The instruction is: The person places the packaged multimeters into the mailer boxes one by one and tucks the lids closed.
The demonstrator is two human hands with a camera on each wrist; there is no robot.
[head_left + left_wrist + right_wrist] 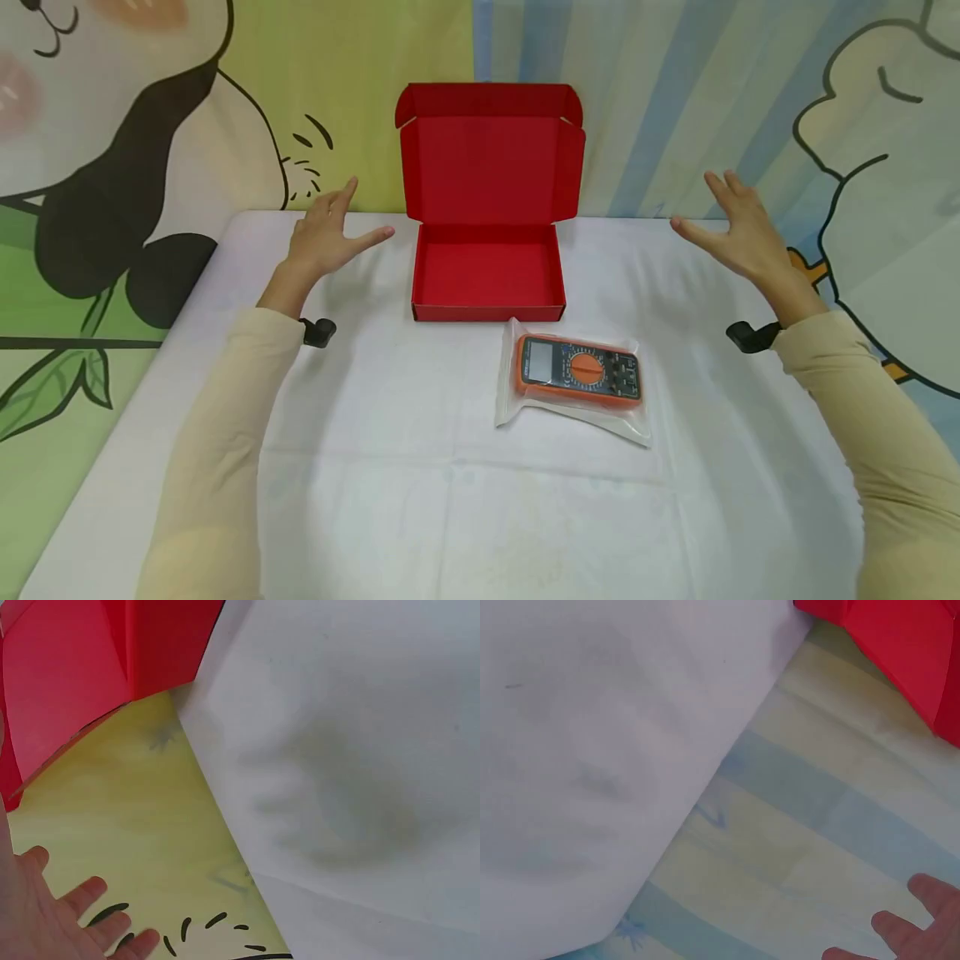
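An open red cardboard box (489, 267) stands at the back of the table, its lid (486, 167) raised upright behind it. In front of it, slightly to the right, lies an orange and black multimeter (581, 369) inside a clear plastic bag (517, 408). My left hand (324, 233) is held up left of the box with fingers spread, holding nothing. On the right, my right hand (742, 229) is raised the same way, thumb pointing toward the box, also holding nothing. The left wrist view shows the left fingers (94, 889) stretched out near the red lid (67, 682).
A white cloth covers the table (360, 500). Behind the table's back edge hangs a printed curtain (345, 83) with cartoon figures. Each wrist wears a black strap with a small camera, the left camera (321, 332) and the right camera (742, 337).
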